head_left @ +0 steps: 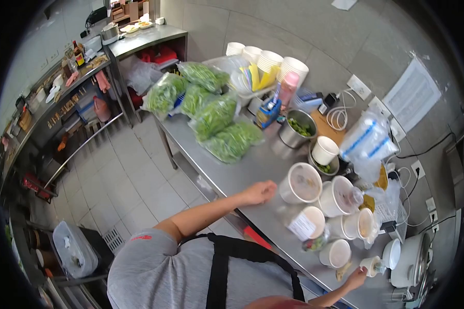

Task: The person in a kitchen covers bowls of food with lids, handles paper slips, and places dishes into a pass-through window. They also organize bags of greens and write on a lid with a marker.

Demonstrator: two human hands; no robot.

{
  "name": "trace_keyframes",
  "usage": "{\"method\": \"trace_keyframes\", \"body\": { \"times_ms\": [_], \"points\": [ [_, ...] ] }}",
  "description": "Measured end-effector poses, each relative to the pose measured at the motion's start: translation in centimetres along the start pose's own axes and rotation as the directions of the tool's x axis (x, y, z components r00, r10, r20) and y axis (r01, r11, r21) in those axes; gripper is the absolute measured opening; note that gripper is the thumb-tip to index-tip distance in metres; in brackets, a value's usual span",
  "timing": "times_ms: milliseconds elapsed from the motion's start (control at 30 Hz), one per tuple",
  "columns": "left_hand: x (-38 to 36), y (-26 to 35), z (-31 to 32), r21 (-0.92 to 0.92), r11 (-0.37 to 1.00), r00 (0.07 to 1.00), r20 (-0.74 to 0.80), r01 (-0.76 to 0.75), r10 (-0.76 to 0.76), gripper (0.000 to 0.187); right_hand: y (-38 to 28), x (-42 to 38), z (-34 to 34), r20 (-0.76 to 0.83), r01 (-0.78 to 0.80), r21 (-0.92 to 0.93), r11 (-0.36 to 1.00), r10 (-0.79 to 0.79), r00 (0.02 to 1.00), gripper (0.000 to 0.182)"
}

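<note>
Over the steel table (pixel 265 203), my left hand (pixel 260 192) has its fingers curled together, just left of a large lidded white tub (pixel 300 183); whether anything is in them is too small to tell. At the lower right, my right hand (pixel 355 278) grips a small white paper cup (pixel 370 265) with something clear and plastic at its far side. A round lidded container (pixel 335 253) stands up and left of that hand. Between my hands are more lidded tubs (pixel 338 195) and a container with a printed label (pixel 302 226).
Bags of green leaves (pixel 211 116) lie at the table's far left part. Steel pots (pixel 298 129), stacked paper bowls (pixel 292 68) and a pink-capped bottle (pixel 288 86) stand near the wall. A rice cooker (pixel 410 260) is at the right, a lined bin (pixel 75 250) at lower left.
</note>
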State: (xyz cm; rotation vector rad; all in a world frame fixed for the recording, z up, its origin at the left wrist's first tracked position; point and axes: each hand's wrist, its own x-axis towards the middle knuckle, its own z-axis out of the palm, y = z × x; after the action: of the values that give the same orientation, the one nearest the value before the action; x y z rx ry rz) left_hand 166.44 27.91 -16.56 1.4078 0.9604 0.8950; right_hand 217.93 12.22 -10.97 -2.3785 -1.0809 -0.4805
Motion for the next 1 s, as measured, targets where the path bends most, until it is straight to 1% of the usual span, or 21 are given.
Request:
{"method": "trace_keyframes", "body": {
  "times_ms": [33, 133, 167, 233, 267, 300, 367, 400, 467, 567, 667, 733, 767, 867, 933, 967, 1000],
  "points": [
    [-1.2, 0.1, -1.6, 0.005, 0.999, 0.996, 0.079, 0.049, -0.049, 0.023, -1.9, -0.8, -1.3, -0.057, -0.061, -0.025, 0.998, 0.060, 0.997, 0.029],
    [-4.6, -1.1, -8.3, 0.023, 0.983, 0.938, 0.298, 0.180, -0.178, 0.020, -9.6, -3.0, -4.9, -0.211, -0.139, 0.044, 0.989, 0.145, 0.967, 0.030],
    [-5.4, -1.8, -10.5, 0.029, 0.974, 0.904, 0.367, 0.225, -0.220, 0.019, -11.8, -3.2, -5.3, -0.252, -0.083, 0.100, 0.992, 0.106, 0.962, 0.030],
    [-7.5, -1.8, -14.2, -0.016, 0.972, 0.942, 0.251, 0.233, -0.222, 0.017, -15.8, -3.1, -6.1, -0.329, 0.032, 0.196, 0.980, 0.034, 0.944, 0.031],
    [-8.3, -1.8, -15.6, -0.040, 0.971, 0.955, 0.191, 0.238, -0.226, 0.017, -17.9, -3.1, -6.4, -0.351, 0.089, 0.208, 0.974, -0.010, 0.936, 0.032],
    [-8.6, -1.9, -16.8, -0.054, 0.966, 0.965, 0.092, 0.252, -0.246, 0.016, -20.0, -3.1, -6.8, -0.375, 0.145, 0.219, 0.965, -0.054, 0.925, 0.033],
    [-9.2, -2.4, -18.9, -0.087, 0.958, 0.953, -0.107, 0.274, -0.283, 0.015, -24.2, -3.9, -8.3, -0.332, 0.195, 0.212, 0.958, -0.117, 0.936, 0.035],
    [-9.5, -2.5, -19.7, -0.083, 0.966, 0.954, -0.154, 0.246, -0.256, 0.015, -25.8, -4.4, -8.9, -0.310, 0.221, 0.209, 0.953, -0.150, 0.939, 0.036],
    [-10.0, -2.9, -21.2, -0.075, 0.979, 0.949, -0.245, 0.188, -0.201, 0.013, -27.8, -5.3, -9.1, -0.326, 0.240, 0.244, 0.940, -0.154, 0.933, 0.036],
    [-10.5, -4.0, -22.3, -0.165, 0.979, 0.932, -0.321, 0.122, -0.170, 0.012, -29.3, -6.0, -9.8, -0.342, 0.270, 0.261, 0.927, -0.173, 0.924, 0.035],
    [-10.8, -3.8, -22.4, -0.176, 0.978, 0.915, -0.368, 0.110, -0.169, 0.011, -29.5, -6.3, -10.3, -0.370, 0.302, 0.273, 0.913, -0.190, 0.909, 0.035],
    [-10.9, -3.8, -22.4, -0.166, 0.981, 0.918, -0.365, 0.102, -0.157, 0.012, -29.8, -6.8, -11.0, -0.362, 0.306, 0.291, 0.906, -0.191, 0.912, 0.035],
    [-10.8, -3.8, -22.4, -0.160, 0.982, 0.920, -0.361, 0.099, -0.151, 0.012, -29.9, -6.9, -11.2, -0.339, 0.270, 0.260, 0.927, -0.174, 0.924, 0.036],
    [-10.2, -5.8, -22.7, -0.194, 0.978, 0.933, -0.334, 0.074, -0.137, 0.013, -26.8, -4.9, -8.7, -0.324, 0.323, 0.287, 0.902, -0.225, 0.919, 0.037],
    [-10.4, -5.9, -22.8, -0.240, 0.968, 0.941, -0.308, 0.067, -0.142, 0.014, -26.6, -3.8, -7.7, -0.289, 0.300, 0.385, 0.873, -0.195, 0.937, 0.037],
    [-10.4, -5.4, -22.7, -0.232, 0.968, 0.933, -0.318, 0.095, -0.168, 0.015, -27.4, -3.4, -7.7, -0.264, 0.310, 0.417, 0.854, -0.213, 0.941, 0.036],
    [-10.4, -5.0, -22.5, -0.220, 0.968, 0.923, -0.335, 0.118, -0.189, 0.015, -28.9, -3.4, -8.1, -0.185, 0.244, 0.522, 0.817, -0.171, 0.968, 0.033]
  ]
}}
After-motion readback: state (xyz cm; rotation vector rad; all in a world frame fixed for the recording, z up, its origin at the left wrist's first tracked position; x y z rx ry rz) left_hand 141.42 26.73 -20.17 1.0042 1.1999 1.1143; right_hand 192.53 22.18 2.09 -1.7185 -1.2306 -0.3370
